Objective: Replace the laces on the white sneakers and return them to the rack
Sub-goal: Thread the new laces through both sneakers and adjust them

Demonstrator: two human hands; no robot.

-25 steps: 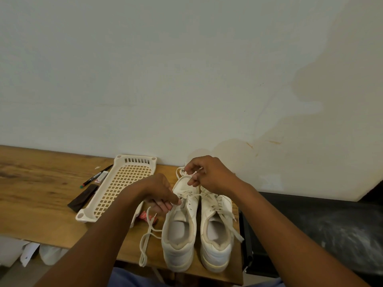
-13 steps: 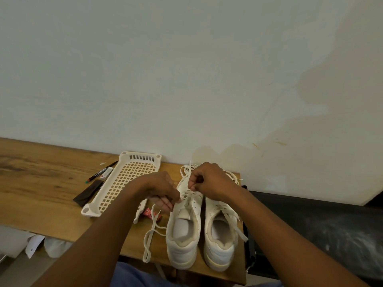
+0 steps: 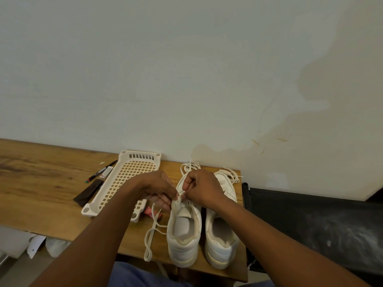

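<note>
Your left hand [image 3: 158,188] and right hand [image 3: 200,188] are both pinching the lace [image 3: 178,200] over the left sneaker [image 3: 183,235], beside the right sneaker [image 3: 221,239].

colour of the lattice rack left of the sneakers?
Cream-white plastic rack, with the wooden table showing through its grid; seen in the head view.

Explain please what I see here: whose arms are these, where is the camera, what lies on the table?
No machine here. A person wears a camera on the head, looking down at their own arms. The left hand and the right hand both pinch a lace at the left sneaker. The right sneaker stands beside it. On the wooden table also lie a plastic rack, a pen, a dark flat object and loose laces.
</note>
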